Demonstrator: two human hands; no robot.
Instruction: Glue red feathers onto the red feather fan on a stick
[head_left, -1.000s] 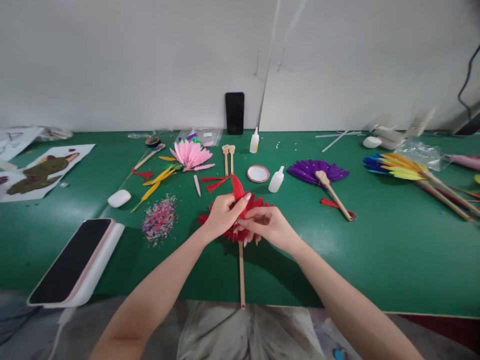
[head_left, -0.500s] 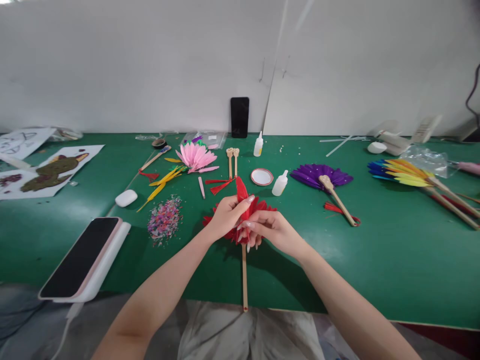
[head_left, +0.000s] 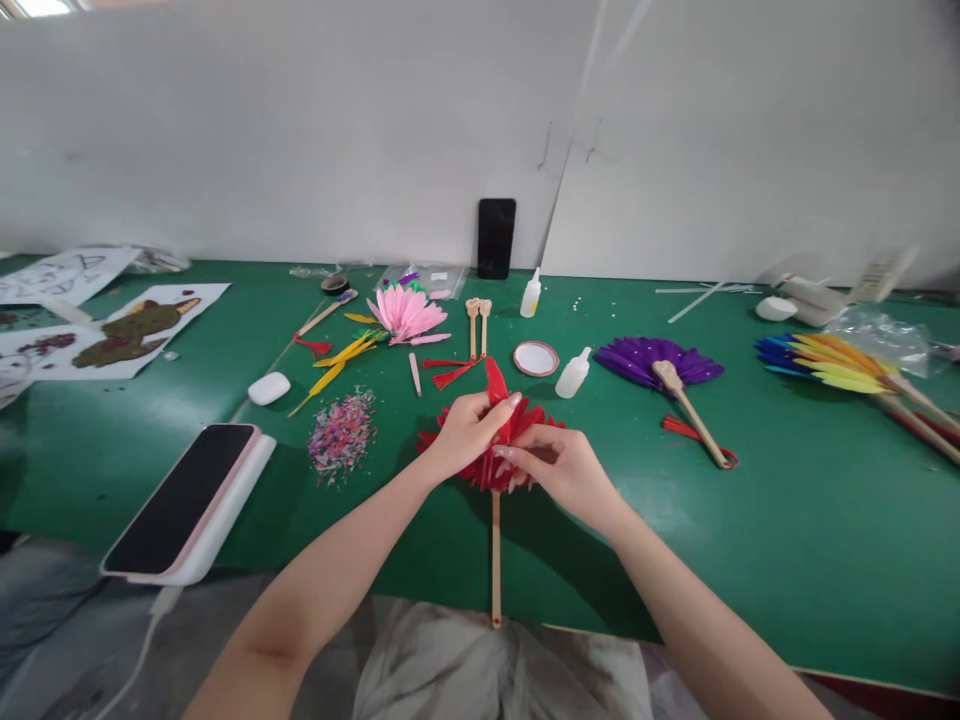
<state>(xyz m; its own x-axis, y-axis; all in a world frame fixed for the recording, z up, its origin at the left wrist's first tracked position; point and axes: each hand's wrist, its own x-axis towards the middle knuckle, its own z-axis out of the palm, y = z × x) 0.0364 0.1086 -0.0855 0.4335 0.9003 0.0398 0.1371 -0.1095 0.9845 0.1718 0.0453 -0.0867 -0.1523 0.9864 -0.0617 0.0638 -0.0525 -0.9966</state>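
Over the red fan (head_left: 541,412), my left hand (head_left: 469,435) is closed, thumb and fingers pinching an upright glossy red feather (head_left: 495,380). My right hand (head_left: 566,465) pinches lower down, its fingertips meeting at the base of that same feather. Both hands cover the middle of the fan, so its centre is hidden. The fan's wooden handle (head_left: 496,560) points toward me and reaches the table edge. A white glue bottle (head_left: 573,374) and a round white lid or dish with a red rim (head_left: 535,358) lie just beyond my hands.
Left are loose coloured flakes (head_left: 341,437), a white case (head_left: 268,388) and a phone on a charging bank (head_left: 184,500). Beyond lie pink feathers (head_left: 407,313), yellow feathers (head_left: 341,362) and wooden handles (head_left: 478,325). Right are a purple fan (head_left: 637,358) and multicoloured feathers (head_left: 832,362). Another phone (head_left: 496,238) leans on the wall.
The view has turned slightly left, shifting everything a little to the right. Both hands keep nearly the same pose at the red feather; the right fingertips have shifted slightly.
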